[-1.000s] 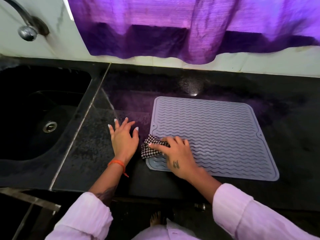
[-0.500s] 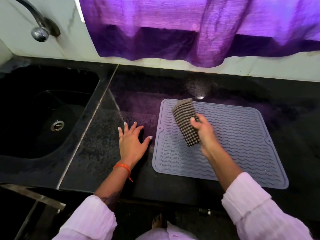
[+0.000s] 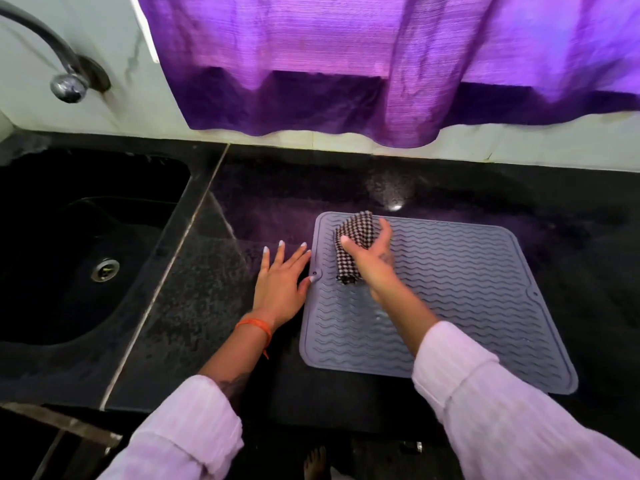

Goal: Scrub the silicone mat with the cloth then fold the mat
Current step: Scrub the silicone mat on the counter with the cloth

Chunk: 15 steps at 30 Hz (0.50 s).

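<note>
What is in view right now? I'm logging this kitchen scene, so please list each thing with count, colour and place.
silicone mat: one, grey with wavy ridges, flat on the counter right of centre
cloth: one, dark and white checked, bunched on the mat's far left corner
counter: one, black speckled stone, across the middle
sink: one, black, set into the counter at left
drain: one, metal, in the sink's floor
tap: one, metal spout, on the wall above the sink
curtain: one, purple, hanging at the back
wristband: one, orange, on the left wrist
left hand: flat on the counter, fingertips at the mat's left edge
right hand: gripping the cloth on the mat
</note>
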{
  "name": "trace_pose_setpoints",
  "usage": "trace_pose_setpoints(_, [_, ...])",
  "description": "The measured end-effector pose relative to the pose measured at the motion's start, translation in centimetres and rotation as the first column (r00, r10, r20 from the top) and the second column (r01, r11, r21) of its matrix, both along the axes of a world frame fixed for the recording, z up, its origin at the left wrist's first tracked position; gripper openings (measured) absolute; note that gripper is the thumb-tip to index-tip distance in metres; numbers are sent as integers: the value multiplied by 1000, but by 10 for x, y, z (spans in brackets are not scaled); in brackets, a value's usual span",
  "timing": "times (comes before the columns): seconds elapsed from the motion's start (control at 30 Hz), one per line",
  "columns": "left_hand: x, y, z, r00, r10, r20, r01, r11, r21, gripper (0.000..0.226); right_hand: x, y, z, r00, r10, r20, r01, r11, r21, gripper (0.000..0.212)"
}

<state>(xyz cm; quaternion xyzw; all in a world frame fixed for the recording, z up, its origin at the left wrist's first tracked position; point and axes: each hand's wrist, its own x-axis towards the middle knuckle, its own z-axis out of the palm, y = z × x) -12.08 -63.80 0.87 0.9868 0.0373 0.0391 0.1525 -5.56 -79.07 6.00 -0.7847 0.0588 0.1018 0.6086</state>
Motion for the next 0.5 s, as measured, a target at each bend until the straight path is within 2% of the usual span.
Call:
trace_pose_setpoints(0.07, [3,2,-5,999,-21,-33,22,999,39,53,9,16,-2,985,84,149,-66,990,-124,78])
trace_pose_setpoints(0.13, [3,5,-10,999,-35,-27,36,998,48,61,15,28,-13,947,206,247,-122,940,-318,70])
trace_pose_setpoints(0.2, [3,8,-14,998,-58,2,58,998,40,76,19,36,-24,915,326,238,-156,829,-537,59])
trace_pose_setpoints(0.27, [3,11,-16,997,-73,19,71,995,72,80,21,42,-29,891,399,218,-151,711,-687,53])
trace_pose_setpoints(0.33, [3,11,-15,997,-78,13,76,991,112,79,24,45,-31,879,433,199,-156,656,-738,53])
trace_pose_setpoints(0.5, [3,11,-11,997,-79,-9,80,987,140,82,33,28,-36,894,408,185,-131,634,-762,53])
